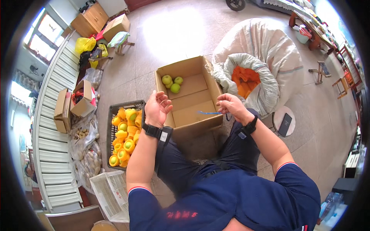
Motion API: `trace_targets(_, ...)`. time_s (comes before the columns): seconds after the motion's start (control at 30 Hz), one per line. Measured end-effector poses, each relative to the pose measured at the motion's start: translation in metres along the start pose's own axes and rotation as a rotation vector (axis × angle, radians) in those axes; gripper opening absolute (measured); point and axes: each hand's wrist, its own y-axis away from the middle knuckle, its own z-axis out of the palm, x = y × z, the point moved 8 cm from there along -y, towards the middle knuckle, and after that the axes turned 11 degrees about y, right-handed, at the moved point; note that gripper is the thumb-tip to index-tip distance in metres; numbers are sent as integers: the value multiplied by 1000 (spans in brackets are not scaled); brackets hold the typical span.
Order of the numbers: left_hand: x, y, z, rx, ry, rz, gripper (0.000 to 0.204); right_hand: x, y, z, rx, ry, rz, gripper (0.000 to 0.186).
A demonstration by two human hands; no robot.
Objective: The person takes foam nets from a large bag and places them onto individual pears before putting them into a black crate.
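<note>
An open cardboard box (187, 91) stands in front of my knees, with several green apples (175, 88) in its far left corner. My left hand (158, 108) hovers at the box's left side, palm turned up, fingers loosely bent and nothing in them. Over the right side of the box, my right hand (233, 106) pinches the end of a thin blue strip (209, 113), which reaches leftward across the near part of the box. To my left, a black plastic crate (111, 133) holds several green apples in yellow foam nets (129, 145).
A big white woven sack (262, 42) with orange foam nets (246, 80) inside stands right of the box. A phone (285, 124) lies on a round stool (291, 114). A white plastic basket (110, 194), filled plastic bags (86, 165) and smaller cartons (63, 110) line the left side.
</note>
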Motion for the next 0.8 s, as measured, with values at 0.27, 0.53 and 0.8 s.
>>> trace_targets(0.27,0,-35,-58,65,-28,-42,28,-16,-79,-9,116,32,-38,28)
trace_targets(0.53,2,-28,-40,8,-158,-35,25,34,-101,-156,668,-81,59,28)
trace_targets(0.8,1,-23,-34,-2,-220,-12,22,66,-167,-218,604,462,100,32)
